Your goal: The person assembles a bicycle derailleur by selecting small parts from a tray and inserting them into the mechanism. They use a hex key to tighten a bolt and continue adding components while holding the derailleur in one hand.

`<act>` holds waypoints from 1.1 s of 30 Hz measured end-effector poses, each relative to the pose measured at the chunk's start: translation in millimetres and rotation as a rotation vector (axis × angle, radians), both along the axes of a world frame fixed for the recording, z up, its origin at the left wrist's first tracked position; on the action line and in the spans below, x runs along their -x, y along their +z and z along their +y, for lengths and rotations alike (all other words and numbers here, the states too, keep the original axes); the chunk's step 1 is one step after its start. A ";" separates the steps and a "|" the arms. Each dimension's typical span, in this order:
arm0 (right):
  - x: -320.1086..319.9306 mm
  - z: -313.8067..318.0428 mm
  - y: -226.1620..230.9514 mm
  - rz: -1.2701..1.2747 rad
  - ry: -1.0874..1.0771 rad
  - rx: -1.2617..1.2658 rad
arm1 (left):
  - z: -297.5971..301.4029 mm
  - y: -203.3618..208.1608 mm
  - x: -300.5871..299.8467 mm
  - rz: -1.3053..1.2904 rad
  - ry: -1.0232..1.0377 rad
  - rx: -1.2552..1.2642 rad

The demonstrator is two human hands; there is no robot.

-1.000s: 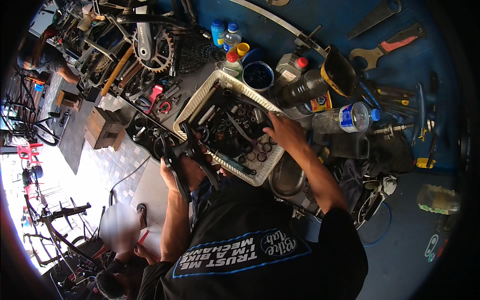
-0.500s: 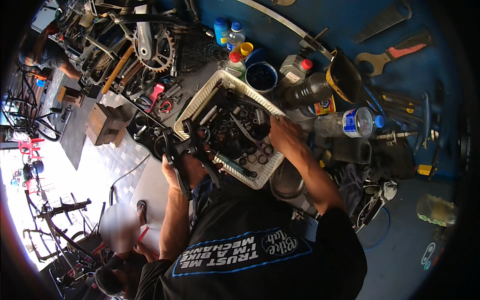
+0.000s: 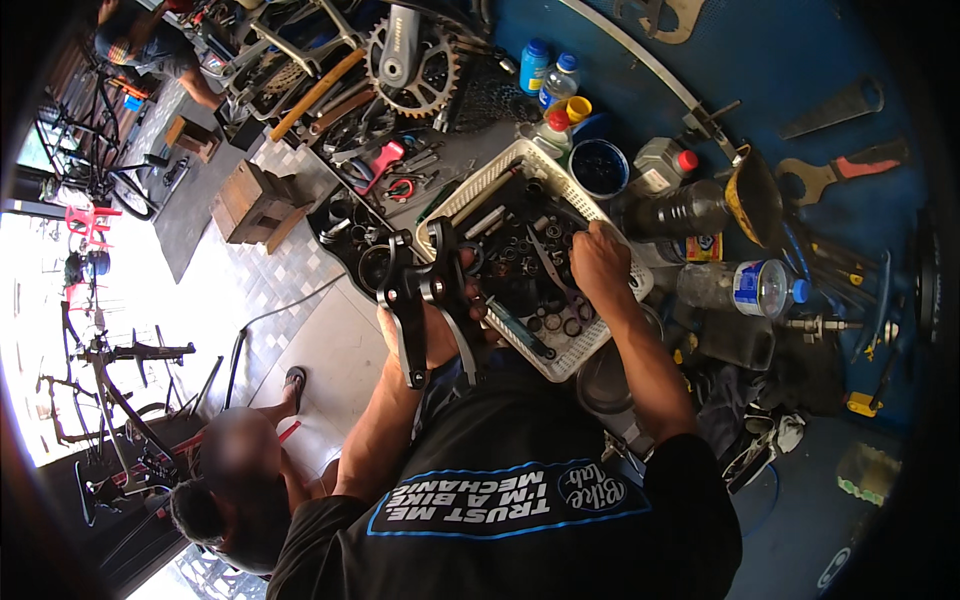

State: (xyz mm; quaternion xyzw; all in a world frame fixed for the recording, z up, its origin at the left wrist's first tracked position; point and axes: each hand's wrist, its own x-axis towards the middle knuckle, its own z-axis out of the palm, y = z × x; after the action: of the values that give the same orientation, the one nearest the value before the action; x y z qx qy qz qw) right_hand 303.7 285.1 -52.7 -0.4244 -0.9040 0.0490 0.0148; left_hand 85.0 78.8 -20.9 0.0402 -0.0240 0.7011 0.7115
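Note:
My left hand (image 3: 440,335) grips a black forked bicycle suspension link (image 3: 404,318), held up at the near left side of a white plastic basket (image 3: 535,158). Part of the link hides the fingers. Inside the basket lies a jumble of small metal parts, with several rings (image 3: 553,322) and a dark teal-handled tool (image 3: 522,326) towards the near side. My right hand (image 3: 600,268) is over the basket's right part, its fingers curled downward among the parts. Whatever sits between those fingertips is hidden. A slim grey tool (image 3: 545,258) lies just left of it.
Beyond the basket stand bottles (image 3: 534,66), a dark-filled tub (image 3: 599,168) and a jug (image 3: 664,166). A clear bottle (image 3: 735,287) lies to the right. Tools hang on the blue wall (image 3: 790,60). A wooden box (image 3: 255,203) and a seated person (image 3: 235,490) are at left.
The whole scene has shifted to the right in the picture. Relative to the basket, my right hand has come inward from its right rim. My left hand still holds the link.

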 end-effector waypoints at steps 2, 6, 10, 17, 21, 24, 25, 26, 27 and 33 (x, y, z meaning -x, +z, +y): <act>1.5 0.6 -2.5 -0.010 0.040 -0.024 | -1.9 -3.9 1.9 -0.039 -0.012 -0.042; 4.1 3.3 -7.1 -0.056 0.071 -0.055 | -1.3 -5.1 3.3 -0.104 -0.023 -0.122; 5.5 5.1 -5.9 -0.114 0.100 -0.067 | -2.5 -3.3 6.3 -0.086 -0.007 -0.111; 5.4 9.4 -7.6 -0.082 0.108 -0.035 | -3.3 10.5 8.7 0.017 0.055 0.027; 0.1 12.1 -12.7 0.000 0.059 0.010 | 0.2 19.8 10.9 0.092 0.078 0.096; -4.2 12.7 -7.9 0.086 0.015 0.071 | 3.9 15.8 12.4 0.120 0.106 0.150; -6.5 13.7 -5.5 0.116 -0.003 0.095 | 3.0 15.7 14.3 0.184 0.112 0.175; -7.7 14.7 -3.7 0.202 -0.031 0.170 | 0.7 17.0 18.5 0.247 0.116 0.200; -8.8 15.5 1.8 0.283 -0.063 0.243 | -0.3 16.3 20.4 0.306 0.117 0.222; -27.3 22.3 21.6 0.742 -0.213 0.740 | -16.0 -11.0 32.1 0.275 0.188 0.203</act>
State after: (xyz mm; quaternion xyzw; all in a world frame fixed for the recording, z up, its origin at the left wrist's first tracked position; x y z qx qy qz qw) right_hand 331.0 307.4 -31.1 -0.4447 -0.7123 0.5094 0.1879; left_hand 53.0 62.8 -31.9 0.0655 0.1482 0.7511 0.6400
